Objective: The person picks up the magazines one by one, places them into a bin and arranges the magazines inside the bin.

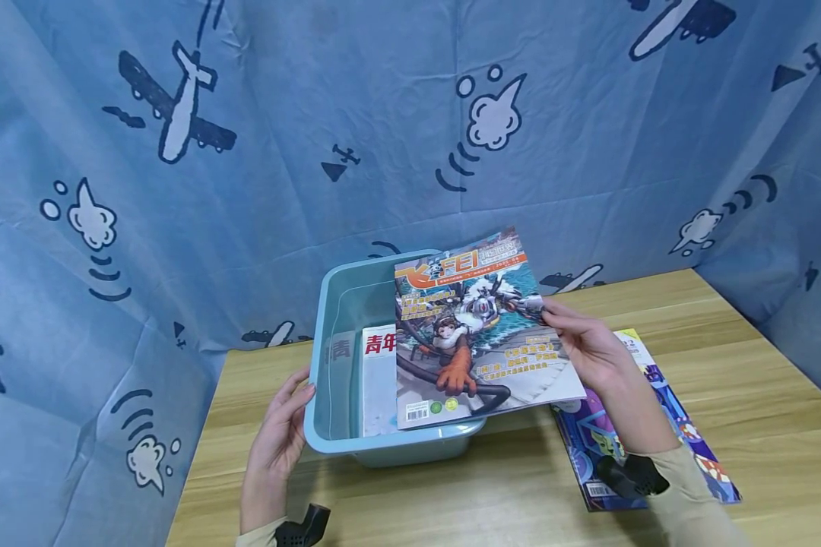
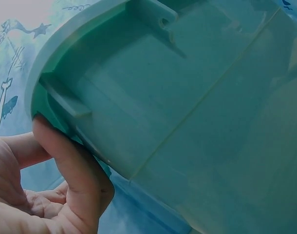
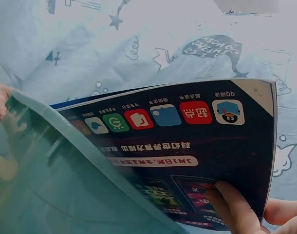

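In the head view a magazine with an orange title (image 1: 479,334) is tilted over the right part of a teal plastic bin (image 1: 335,437). My right hand (image 1: 591,349) pinches its right edge; in the right wrist view the fingers (image 3: 231,207) lie on the dark back cover (image 3: 226,151). My left hand (image 1: 280,429) holds the bin's left rim, its fingertips under the lip in the left wrist view (image 2: 65,165). Inside the bin lies a white magazine with red characters (image 1: 378,380), partly covered by the held one.
Colourful magazines (image 1: 691,433) lie on the wooden table (image 1: 787,387) at the right, partly hidden under my right forearm. A blue curtain (image 1: 280,152) with printed planes hangs behind the table and at both sides.
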Available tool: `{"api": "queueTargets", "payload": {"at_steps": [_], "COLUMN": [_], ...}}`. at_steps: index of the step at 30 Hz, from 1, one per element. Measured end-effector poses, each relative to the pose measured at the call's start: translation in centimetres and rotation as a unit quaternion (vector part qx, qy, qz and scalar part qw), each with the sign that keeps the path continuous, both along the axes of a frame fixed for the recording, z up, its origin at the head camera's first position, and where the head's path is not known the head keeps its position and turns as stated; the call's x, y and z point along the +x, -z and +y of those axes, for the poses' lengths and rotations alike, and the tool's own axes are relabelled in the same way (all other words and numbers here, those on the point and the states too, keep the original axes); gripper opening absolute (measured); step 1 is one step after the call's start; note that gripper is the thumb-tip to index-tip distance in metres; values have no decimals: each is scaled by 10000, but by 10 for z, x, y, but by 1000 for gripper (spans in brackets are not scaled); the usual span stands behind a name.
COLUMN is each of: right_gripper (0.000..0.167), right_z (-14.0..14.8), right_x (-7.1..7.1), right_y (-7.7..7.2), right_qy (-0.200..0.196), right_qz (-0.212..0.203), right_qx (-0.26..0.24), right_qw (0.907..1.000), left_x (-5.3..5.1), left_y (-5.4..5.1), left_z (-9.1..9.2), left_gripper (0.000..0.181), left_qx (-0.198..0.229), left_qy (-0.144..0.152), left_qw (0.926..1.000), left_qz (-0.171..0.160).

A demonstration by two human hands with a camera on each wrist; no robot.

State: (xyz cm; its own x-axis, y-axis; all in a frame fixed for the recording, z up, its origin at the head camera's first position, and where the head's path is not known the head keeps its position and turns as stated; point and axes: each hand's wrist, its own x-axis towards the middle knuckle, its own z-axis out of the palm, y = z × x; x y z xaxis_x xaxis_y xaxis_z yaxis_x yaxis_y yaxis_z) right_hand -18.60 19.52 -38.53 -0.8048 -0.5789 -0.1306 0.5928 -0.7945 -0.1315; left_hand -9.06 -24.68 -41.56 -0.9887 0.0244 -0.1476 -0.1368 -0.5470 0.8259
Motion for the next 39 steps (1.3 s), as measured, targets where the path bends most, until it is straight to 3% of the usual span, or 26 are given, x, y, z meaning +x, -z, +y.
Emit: {"api": "queueTargets", "payload": {"at_steps": [4, 11, 18, 21, 28, 39], "right_gripper": [36, 32, 38, 46, 83, 83], "right_z": [-1, -2, -3, -3, -6, -15], "right_x": [0, 1, 1, 1, 0, -1], "right_y": [-1, -3, -4, -4, -3, -5], "right_qy": [99, 312, 431, 450, 400, 381], "right_qz": [72, -67, -197, -192, -1, 187], "right_qx": [131, 490, 539, 552, 683, 860], "right_qw": [9998, 9983, 9974, 9973, 9969, 9954], "left_x": [-4, -8, -10, -10, -11, -13], "left_y": [1, -1, -5, -7, -8, -6], "left_z": [4, 15, 22, 24, 27, 28], "left_gripper": [24, 23, 23, 24, 24, 23], "left_qx": [209, 1, 81, 100, 86, -42], "left_qy": [180, 27, 108, 159, 172, 30], "left_qw": [9996, 10000, 9999, 9998, 9998, 9997], "left_qz": [104, -78, -82, -67, -68, -223]}}
